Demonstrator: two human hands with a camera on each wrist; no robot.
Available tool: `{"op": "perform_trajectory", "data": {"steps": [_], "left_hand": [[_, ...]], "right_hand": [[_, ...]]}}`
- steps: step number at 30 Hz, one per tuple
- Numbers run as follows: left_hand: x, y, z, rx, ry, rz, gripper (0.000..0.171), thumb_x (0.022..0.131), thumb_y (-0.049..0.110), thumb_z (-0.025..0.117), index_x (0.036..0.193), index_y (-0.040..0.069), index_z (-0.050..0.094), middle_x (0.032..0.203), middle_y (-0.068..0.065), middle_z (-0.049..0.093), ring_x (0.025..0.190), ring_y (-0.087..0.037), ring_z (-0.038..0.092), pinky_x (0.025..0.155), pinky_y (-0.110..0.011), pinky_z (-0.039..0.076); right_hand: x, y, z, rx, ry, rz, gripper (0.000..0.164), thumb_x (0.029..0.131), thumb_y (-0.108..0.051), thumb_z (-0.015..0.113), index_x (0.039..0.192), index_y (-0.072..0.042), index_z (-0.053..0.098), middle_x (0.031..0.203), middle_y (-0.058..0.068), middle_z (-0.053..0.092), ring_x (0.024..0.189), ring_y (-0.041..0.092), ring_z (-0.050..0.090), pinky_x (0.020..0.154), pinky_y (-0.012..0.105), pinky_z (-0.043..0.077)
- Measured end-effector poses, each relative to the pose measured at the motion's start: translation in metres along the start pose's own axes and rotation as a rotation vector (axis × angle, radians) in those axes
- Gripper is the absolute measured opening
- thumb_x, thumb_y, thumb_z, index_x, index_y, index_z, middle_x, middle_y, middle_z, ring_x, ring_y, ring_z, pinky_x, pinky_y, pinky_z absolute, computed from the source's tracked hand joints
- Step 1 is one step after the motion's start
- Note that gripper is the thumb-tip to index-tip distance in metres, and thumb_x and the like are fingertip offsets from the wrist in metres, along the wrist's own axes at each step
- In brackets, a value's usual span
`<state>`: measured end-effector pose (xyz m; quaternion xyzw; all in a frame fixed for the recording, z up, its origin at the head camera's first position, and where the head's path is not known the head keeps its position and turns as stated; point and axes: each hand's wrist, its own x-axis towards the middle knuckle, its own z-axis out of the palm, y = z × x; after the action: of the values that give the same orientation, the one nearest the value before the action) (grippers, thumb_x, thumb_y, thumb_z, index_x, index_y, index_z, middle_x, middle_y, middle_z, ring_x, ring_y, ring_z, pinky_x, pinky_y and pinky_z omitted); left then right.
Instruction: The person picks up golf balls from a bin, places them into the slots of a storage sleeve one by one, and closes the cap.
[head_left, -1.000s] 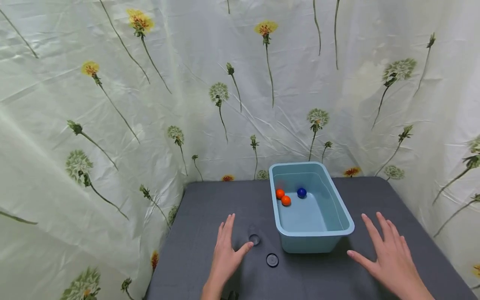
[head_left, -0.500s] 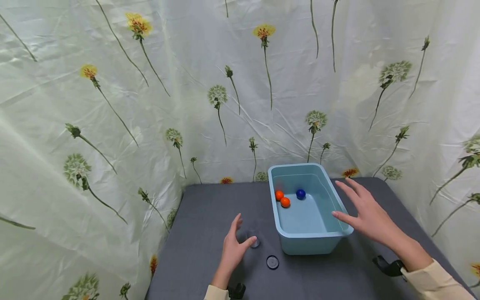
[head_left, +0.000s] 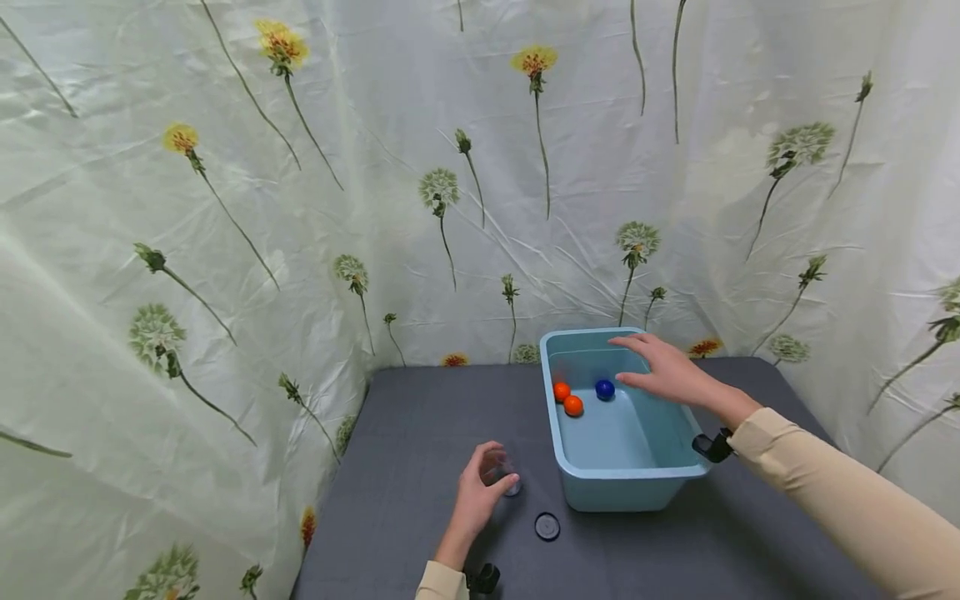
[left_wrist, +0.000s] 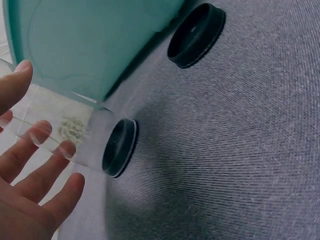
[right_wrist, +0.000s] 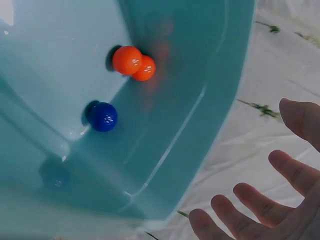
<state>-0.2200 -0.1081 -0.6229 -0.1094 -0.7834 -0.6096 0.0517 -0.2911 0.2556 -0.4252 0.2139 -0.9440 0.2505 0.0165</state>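
Observation:
My left hand [head_left: 480, 492] curves its fingers and thumb round a clear plastic tube [left_wrist: 95, 135], with fingertips right at its wall. The tube stands on a round black base [left_wrist: 120, 147]. My right hand [head_left: 667, 372], fingers loosely bent and holding nothing, hovers over the far right side of a light blue plastic bin [head_left: 630, 473]. Inside the bin lie a blue ball [right_wrist: 103, 117] and two orange balls [right_wrist: 127, 60], the orange ones side by side by the left wall. In the right wrist view the fingers are spread apart from the balls.
A black round cap [head_left: 547, 526] lies on the dark grey tabletop [head_left: 442, 408] between the left hand and the bin. A curtain [head_left: 390, 167] printed with dandelions hangs behind and beside the table. Black wrist cameras [head_left: 712, 446] sit at both cuffs.
My right hand has moved left and forward from beside the bin to above it. My left hand has moved slightly right, its fingers curling in round the clear tube. The balls have stayed put.

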Motion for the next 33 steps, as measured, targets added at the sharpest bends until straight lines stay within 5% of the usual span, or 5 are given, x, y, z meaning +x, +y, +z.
{"op": "perform_trajectory", "data": {"steps": [8,15,26,33], "left_hand": [[0.003,-0.004,0.008,-0.016,-0.045,0.048,0.052,0.09,0.005,0.076,0.136,0.015,0.055,0.128,-0.021,0.059,0.118,-0.041,0.058,0.095,-0.057,0.047],[0.006,-0.007,0.01,0.063,-0.063,0.085,0.053,0.089,0.018,0.079,0.137,0.022,0.057,0.131,-0.013,0.062,0.116,-0.025,0.062,0.094,-0.048,0.05],[0.007,-0.007,0.003,0.057,-0.11,-0.05,0.057,0.086,0.016,0.082,0.139,0.015,0.059,0.133,0.001,0.062,0.116,-0.016,0.061,0.095,-0.037,0.051],[0.008,-0.009,0.003,0.055,-0.112,-0.047,0.055,0.086,0.022,0.081,0.136,0.015,0.062,0.131,0.005,0.062,0.118,-0.018,0.061,0.093,-0.037,0.052]], "right_hand": [[0.043,0.024,0.035,0.028,-0.105,0.057,0.055,0.097,-0.028,0.067,0.144,-0.004,0.052,0.14,0.027,0.051,0.125,0.045,0.049,0.099,0.062,0.041],[0.067,0.044,0.063,0.007,-0.217,0.12,0.053,0.095,-0.018,0.068,0.141,0.004,0.053,0.14,0.03,0.051,0.127,0.049,0.047,0.102,0.062,0.039],[0.081,0.064,0.1,-0.059,-0.376,0.264,0.055,0.093,-0.018,0.071,0.138,0.008,0.053,0.135,0.034,0.052,0.123,0.047,0.051,0.1,0.057,0.042],[0.088,0.068,0.105,-0.149,-0.307,0.226,0.034,0.086,-0.007,0.074,0.117,0.004,0.069,0.114,0.025,0.066,0.097,0.035,0.06,0.088,0.051,0.049]]}}
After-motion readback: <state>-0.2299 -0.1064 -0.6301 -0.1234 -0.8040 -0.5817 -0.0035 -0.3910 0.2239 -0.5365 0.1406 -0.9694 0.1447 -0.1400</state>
